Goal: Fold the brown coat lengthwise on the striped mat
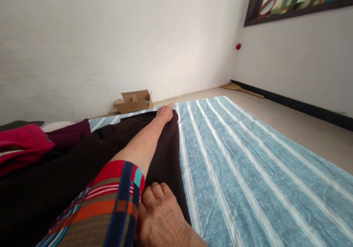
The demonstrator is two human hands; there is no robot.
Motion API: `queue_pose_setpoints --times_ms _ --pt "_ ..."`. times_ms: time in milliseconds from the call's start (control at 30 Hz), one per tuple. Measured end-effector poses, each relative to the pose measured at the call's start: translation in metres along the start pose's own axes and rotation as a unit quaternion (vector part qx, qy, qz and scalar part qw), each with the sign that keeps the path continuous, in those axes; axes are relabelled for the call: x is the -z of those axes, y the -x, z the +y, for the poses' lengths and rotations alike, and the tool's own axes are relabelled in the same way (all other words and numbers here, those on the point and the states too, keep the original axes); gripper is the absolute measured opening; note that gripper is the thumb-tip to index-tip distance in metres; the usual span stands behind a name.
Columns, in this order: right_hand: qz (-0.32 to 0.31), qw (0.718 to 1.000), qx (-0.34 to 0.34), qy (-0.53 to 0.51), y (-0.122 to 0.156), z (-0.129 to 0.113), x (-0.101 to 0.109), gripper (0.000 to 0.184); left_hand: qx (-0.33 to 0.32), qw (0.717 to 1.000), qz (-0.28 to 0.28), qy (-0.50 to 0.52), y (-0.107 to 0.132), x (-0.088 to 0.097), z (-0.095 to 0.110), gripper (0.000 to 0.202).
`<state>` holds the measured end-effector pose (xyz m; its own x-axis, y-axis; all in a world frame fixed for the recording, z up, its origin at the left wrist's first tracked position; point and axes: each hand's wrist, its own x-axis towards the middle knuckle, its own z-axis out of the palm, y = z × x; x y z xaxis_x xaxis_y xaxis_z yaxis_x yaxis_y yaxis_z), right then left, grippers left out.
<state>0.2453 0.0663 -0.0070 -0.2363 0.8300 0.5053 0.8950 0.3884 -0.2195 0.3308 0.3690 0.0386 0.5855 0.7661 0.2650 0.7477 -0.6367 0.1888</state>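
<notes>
A dark brown garment (pixel 169 155) lies stretched lengthwise on a blue bed sheet with white stripes (pixel 234 158). Its exact kind is hard to make out. Reaching far forward, my left hand (pixel 164 113) is closed at the garment's far right corner, with one finger sticking out past the edge. My left arm wears a colourful striped sleeve (pixel 107 203) and covers part of the cloth. Close to me, my right hand (pixel 160 214) rests back up on the near part of the garment beside that sleeve. Its fingers are curled down into the cloth, their tips hidden.
To the left lie a pink garment (pixel 24 144) and a purple one (pixel 71 133). An open cardboard box (pixel 135 101) stands beyond the bed's far edge, by the white wall. A straw-coloured broom (pixel 239 88) lies on the floor. At upper right, a window ledge holds a red-framed mirror (pixel 267 7).
</notes>
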Motion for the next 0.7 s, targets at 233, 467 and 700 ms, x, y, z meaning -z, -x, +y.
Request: queue_pose_setpoints --times_ms 233,467,700 --pt "0.038 0.999 -0.02 0.012 -0.001 -0.003 -0.004 0.022 -0.097 0.989 0.036 -0.107 0.041 0.021 0.014 0.027" --pt "0.078 0.994 -0.074 0.03 0.0 -0.005 -0.009 0.015 -0.119 0.983 -0.058 -0.124 0.083 -0.008 0.013 0.024" --pt "0.069 0.955 -0.274 0.091 0.006 0.005 0.007 0.019 -0.125 0.982 -0.113 -0.089 0.076 -0.015 -0.003 0.03"
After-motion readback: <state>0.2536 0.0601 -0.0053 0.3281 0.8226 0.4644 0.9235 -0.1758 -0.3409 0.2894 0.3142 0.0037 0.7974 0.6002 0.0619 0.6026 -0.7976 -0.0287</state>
